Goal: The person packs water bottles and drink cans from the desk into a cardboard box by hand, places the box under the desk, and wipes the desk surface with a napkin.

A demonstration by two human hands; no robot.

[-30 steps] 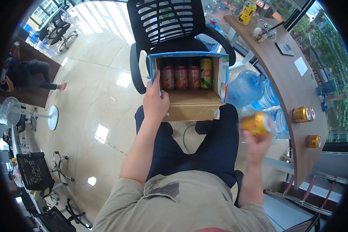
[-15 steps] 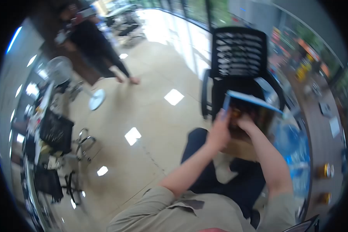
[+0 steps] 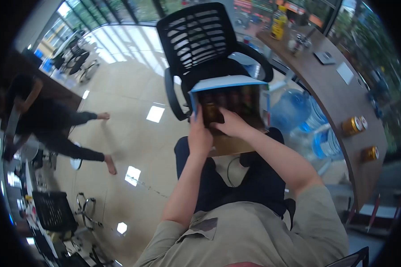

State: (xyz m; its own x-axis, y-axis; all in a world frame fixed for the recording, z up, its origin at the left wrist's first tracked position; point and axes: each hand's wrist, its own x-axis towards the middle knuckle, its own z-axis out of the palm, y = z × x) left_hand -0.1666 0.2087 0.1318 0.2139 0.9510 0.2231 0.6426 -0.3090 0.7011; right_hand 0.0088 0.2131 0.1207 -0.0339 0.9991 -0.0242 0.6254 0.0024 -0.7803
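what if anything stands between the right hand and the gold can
Nothing visible: the right hand is at the gold can, inside the open cardboard box. A row of dim cans stands behind it, deeper in.

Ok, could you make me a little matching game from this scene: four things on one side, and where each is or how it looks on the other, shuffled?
Things
1. Left hand
2. Chair
3. Right hand
4. Paper

Places and looks
A. White, lying on the desk
B. Reaching into the opening of the box
C. At the box's left edge
D. Black, with a slatted back

Pairs: 1-C, 2-D, 3-B, 4-A
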